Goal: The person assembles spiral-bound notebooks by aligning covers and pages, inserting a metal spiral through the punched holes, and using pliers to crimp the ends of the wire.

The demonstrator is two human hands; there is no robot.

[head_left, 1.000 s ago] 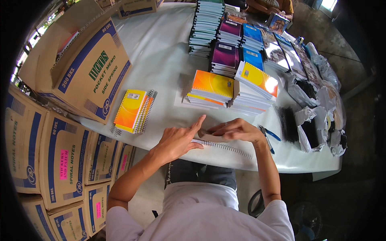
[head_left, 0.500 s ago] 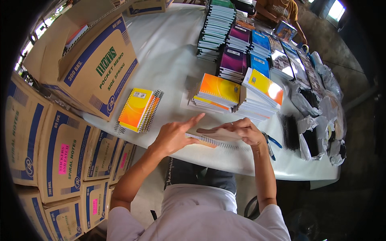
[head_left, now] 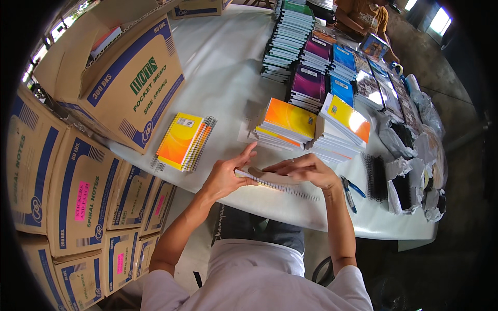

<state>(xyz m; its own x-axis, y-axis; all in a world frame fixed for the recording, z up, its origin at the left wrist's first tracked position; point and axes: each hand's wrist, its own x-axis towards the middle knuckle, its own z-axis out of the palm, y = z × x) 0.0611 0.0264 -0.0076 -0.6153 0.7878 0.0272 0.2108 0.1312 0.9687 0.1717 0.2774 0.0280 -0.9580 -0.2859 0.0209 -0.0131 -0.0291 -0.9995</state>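
Note:
Near the table's front edge I hold a small spiral notebook [head_left: 275, 177] with a grey-brown cover side showing. A wire coil [head_left: 293, 192] runs along its near edge and sticks out past the right end. My left hand [head_left: 224, 176] grips the left end, thumb at the near edge and index finger stretched up. Across the cover's right part lie the fingers of my right hand [head_left: 311, 172]; its thumb is hidden. To the left sits a pile of coil-bound yellow-orange notebooks [head_left: 180, 139]. Beyond my hands stand stacked orange notebooks [head_left: 290, 117] and yellow-covered ones [head_left: 346, 116].
Blue-handled pliers [head_left: 348, 193] and loose black coils [head_left: 375, 177] lie at right, beside torn wrapping with more coils [head_left: 402, 187]. Purple [head_left: 308, 83], blue and green notebook stacks rise behind. A large carton [head_left: 136, 85] and piled boxes [head_left: 85, 192] flank the left. Another person [head_left: 365, 18] works at far right.
My right hand has shifted slightly left, its fingers now flatter over the notebook cover. The left hand still holds the notebook's left end. The view has shifted a little.

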